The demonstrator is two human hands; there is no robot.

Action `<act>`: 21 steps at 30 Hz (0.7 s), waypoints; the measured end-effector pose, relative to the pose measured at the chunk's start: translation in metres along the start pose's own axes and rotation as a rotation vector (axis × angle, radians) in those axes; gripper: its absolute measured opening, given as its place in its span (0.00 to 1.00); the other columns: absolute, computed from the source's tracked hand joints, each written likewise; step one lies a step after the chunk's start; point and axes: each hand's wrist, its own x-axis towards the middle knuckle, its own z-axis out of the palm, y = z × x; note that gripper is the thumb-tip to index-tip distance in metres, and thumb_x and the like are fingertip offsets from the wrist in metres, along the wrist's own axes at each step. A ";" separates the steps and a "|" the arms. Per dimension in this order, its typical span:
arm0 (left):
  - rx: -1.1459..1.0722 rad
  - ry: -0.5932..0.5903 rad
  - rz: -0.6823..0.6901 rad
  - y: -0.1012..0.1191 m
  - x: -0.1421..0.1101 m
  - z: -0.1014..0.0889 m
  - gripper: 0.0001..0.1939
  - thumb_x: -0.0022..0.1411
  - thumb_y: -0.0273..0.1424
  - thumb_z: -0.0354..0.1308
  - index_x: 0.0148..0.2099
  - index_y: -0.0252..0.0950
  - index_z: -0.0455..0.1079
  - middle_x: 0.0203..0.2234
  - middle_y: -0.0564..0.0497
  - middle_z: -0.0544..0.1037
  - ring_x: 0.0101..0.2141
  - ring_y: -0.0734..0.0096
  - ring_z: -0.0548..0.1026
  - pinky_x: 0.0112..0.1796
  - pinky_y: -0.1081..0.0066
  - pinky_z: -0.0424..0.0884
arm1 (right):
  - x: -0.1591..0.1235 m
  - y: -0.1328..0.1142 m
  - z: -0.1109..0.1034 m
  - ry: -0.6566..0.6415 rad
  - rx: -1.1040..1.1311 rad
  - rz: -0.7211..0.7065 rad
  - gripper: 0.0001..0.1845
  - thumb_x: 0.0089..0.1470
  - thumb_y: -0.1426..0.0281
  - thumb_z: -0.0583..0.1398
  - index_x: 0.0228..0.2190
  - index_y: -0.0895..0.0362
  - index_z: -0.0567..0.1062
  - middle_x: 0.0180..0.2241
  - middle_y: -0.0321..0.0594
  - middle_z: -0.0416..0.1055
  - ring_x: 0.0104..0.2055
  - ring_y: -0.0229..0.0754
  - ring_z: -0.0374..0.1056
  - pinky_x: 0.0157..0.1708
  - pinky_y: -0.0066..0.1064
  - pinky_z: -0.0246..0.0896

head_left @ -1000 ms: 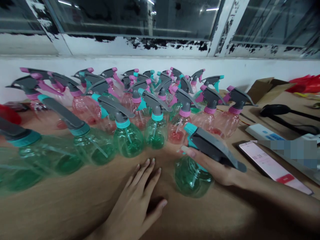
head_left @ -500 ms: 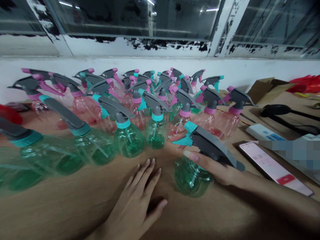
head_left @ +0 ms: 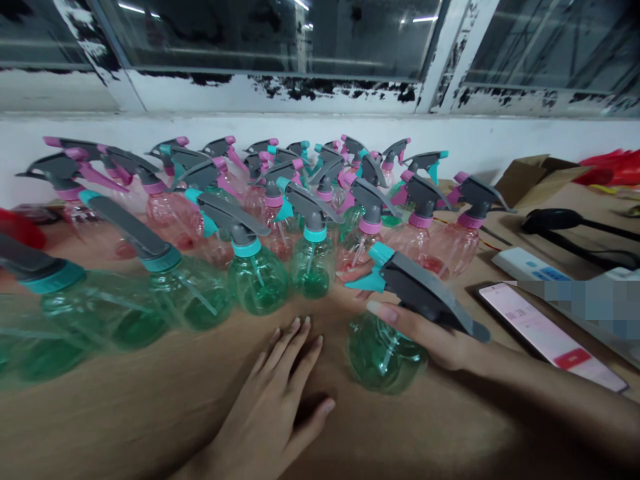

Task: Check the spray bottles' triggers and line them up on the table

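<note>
1. A green, see-through spray bottle (head_left: 383,357) is right of centre, close to the viewer, above or on a brown tabletop (head_left: 175,413); whether its base touches cannot be told. Its dark grey spray head (head_left: 420,293) has a teal nozzle (head_left: 381,253) and a teal trigger (head_left: 367,281), both facing left and away from the viewer.
2. The right hand (head_left: 445,345) is wrapped around the bottle's neck just under the spray head: the thumb lies along the near side, and fingertips show beyond the trigger. The remaining fingers are hidden.
3. The left hand (head_left: 275,393) lies palm down on the tabletop, left of the bottle and apart from it, fingers stretched forward and slightly parted, thumb angled out to the right.
4. Beyond the hands, a line of green bottles (head_left: 257,287) with teal collars runs off to the left.
5. Pink bottles (head_left: 455,247) with pink collars crowd behind, a few teal-nozzled ones among them.
6. At right lie a phone (head_left: 550,333) with a lit screen, a pale device (head_left: 533,265) with a blue panel, and an open cardboard box (head_left: 530,180).
7. Behind everything, a white wall (head_left: 465,147) meets dark windows (head_left: 275,40) with patchy, peeling frames.
</note>
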 end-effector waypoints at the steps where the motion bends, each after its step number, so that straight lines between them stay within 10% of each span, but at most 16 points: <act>1: 0.003 0.002 0.001 0.000 0.000 0.000 0.31 0.66 0.43 0.52 0.64 0.32 0.54 0.63 0.42 0.54 0.61 0.53 0.55 0.55 0.53 0.60 | 0.000 0.000 0.000 0.003 0.008 -0.003 0.21 0.57 0.59 0.55 0.51 0.49 0.71 0.37 0.39 0.75 0.35 0.41 0.73 0.38 0.33 0.70; 21: -0.016 0.019 -0.007 0.000 -0.002 0.002 0.31 0.65 0.43 0.52 0.64 0.33 0.54 0.63 0.41 0.55 0.61 0.51 0.56 0.54 0.53 0.61 | 0.000 0.002 0.001 0.022 0.014 -0.047 0.17 0.58 0.60 0.55 0.46 0.49 0.74 0.37 0.39 0.75 0.34 0.40 0.73 0.35 0.31 0.70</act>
